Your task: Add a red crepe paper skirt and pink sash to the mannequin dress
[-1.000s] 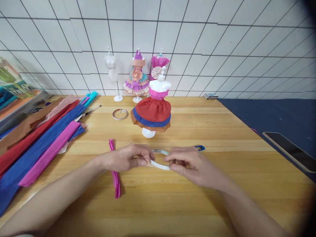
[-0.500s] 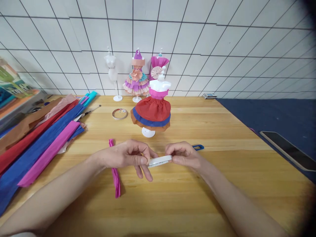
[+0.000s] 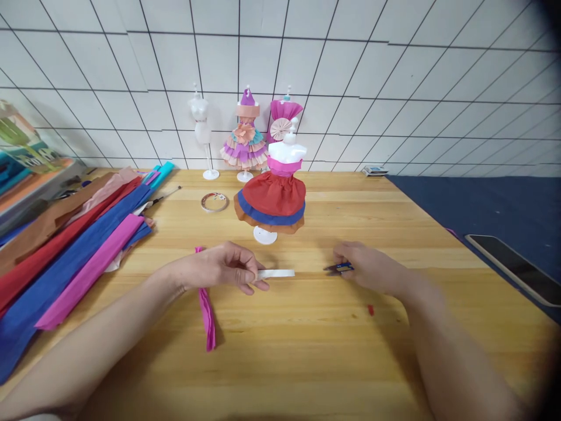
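The table edge (image 3: 433,223) lies at three o'clock; room parts our left hand (image 3: 225,269), pinching white tape (image 3: 279,273), from our right hand (image 3: 374,268), newly clasping snips (image 3: 342,268).

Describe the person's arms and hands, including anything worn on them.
Both forearms are bare. The left hand and right hand are ungloved, with no rings visible on the fingers. Pale cloth, perhaps a sleeve edge, shows at the bottom left.

A white strip (image 3: 279,273) juts nearly level — blue snips (image 3: 345,267) point toward it.
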Action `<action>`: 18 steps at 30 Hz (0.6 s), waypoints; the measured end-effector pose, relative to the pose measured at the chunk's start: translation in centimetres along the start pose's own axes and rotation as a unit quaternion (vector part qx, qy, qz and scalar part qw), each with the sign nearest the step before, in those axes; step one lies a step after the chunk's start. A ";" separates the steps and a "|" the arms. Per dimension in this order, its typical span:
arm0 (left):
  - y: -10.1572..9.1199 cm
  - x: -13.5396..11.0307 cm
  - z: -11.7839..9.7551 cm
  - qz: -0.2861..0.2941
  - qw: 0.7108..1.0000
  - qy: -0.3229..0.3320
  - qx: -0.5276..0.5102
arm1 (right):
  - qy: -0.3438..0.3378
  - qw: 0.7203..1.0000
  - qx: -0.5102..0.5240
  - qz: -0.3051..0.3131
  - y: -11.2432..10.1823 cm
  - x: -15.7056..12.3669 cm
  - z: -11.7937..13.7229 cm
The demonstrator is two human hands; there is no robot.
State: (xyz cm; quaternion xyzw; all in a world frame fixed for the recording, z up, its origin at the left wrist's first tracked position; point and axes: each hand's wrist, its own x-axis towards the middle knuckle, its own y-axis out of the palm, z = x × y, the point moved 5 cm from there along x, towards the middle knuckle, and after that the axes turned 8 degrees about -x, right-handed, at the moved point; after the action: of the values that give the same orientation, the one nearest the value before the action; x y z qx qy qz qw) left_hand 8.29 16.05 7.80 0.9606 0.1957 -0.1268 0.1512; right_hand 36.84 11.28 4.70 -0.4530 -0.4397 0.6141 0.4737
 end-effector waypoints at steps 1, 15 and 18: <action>-0.1 0.1 0.1 -0.002 1.000 0.003 -0.009 | 0.002 1.000 0.002 -0.001 0.0 0.1 0.1; 0.7 0.7 0.9 -0.043 0.988 0.068 -0.133 | -0.004 0.703 0.683 0.197 1.4 -2.0 10.8; 1.2 0.6 1.0 -0.041 0.989 0.059 -0.132 | 0.051 0.685 0.694 0.217 2.2 -1.6 11.3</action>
State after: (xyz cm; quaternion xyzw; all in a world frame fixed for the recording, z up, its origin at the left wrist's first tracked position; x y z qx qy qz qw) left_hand 9.12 14.90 7.00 0.9293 0.2586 -0.0489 0.2591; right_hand 25.64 8.14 5.04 -0.1080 0.2476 0.8053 0.5278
